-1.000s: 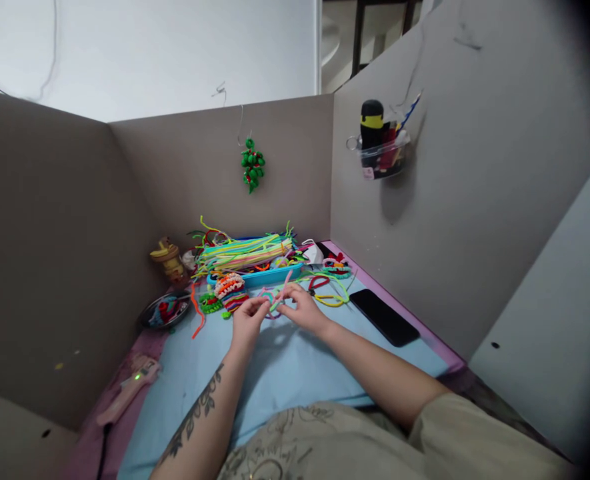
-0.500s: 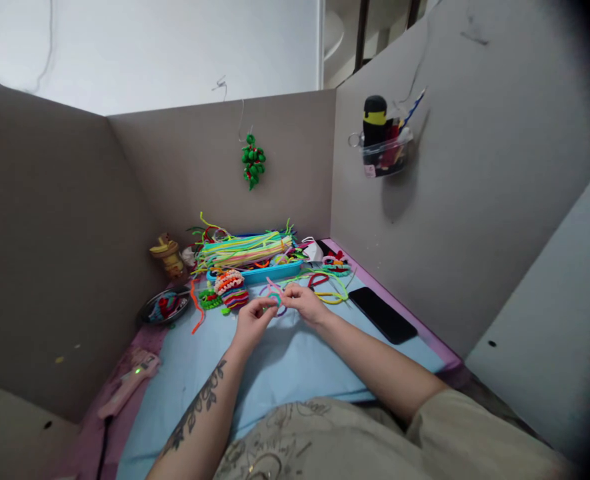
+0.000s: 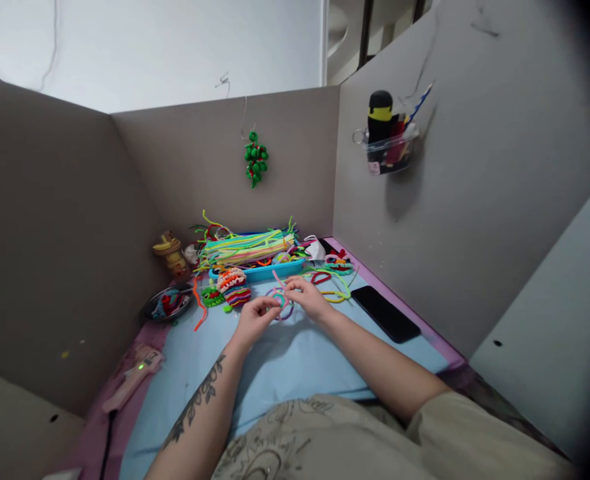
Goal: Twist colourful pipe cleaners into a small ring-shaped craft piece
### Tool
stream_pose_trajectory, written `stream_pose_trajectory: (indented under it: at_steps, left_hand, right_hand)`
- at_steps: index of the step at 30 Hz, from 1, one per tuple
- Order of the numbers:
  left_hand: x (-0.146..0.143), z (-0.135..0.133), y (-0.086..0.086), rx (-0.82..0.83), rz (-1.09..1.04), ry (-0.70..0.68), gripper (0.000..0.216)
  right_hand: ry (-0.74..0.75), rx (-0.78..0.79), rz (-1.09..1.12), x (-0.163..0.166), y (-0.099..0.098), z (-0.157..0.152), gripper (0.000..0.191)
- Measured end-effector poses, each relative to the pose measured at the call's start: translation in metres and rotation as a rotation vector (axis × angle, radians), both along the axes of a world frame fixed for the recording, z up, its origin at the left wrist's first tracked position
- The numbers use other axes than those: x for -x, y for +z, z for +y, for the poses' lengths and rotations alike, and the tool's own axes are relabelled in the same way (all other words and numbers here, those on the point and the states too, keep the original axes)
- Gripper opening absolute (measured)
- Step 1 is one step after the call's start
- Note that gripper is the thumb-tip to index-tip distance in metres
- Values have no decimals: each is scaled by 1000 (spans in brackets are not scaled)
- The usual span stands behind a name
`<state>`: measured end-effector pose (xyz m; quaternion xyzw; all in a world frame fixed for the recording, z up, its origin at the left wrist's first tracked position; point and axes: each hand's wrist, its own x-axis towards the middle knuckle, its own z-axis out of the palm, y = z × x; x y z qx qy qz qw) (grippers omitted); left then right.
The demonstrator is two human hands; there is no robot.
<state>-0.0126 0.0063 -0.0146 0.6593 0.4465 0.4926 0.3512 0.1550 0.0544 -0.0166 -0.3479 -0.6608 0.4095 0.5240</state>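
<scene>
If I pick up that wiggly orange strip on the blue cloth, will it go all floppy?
The orange strip looks bendy but may hold its wiggle, since it lies in kinks. It's probably very light, being so thin. Pushed along the blue cloth, it would likely slide rather than roll, because it isn't straight.

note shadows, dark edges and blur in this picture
Head view throughout: black fills the upper right corner; a soft shadow falls below the clear plastic hanging tub; the thin turquoise ring at the left hand is too soft for fine detail.
</scene>
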Motion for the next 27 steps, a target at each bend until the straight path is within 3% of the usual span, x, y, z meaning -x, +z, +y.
stream_pose_trajectory:
  at_steps: [6,13,15,17,21,27]
  left_hand:
    - [1,0,1,-24,49,-36,23]
    - [2,1,1,-73,98,-41,28]
    - [4,3,2,-119,98,-11,35]
    - [6,5,2,-182,74,104,41]
    - [9,10,-1,-234,77,339,22]
    - [-4,6,-7,-189,109,273,21]
  right_hand:
    - [93,92,-10,2,-4,4,12]
    - [346,208,118,2,-6,7,24]
    - [322,242,173,2,-8,9,25]
    - [247,269,229,3,-10,11,25]
    - [142,295,339,5,-14,13,27]
    - [183,372,404,13,-17,7,28]
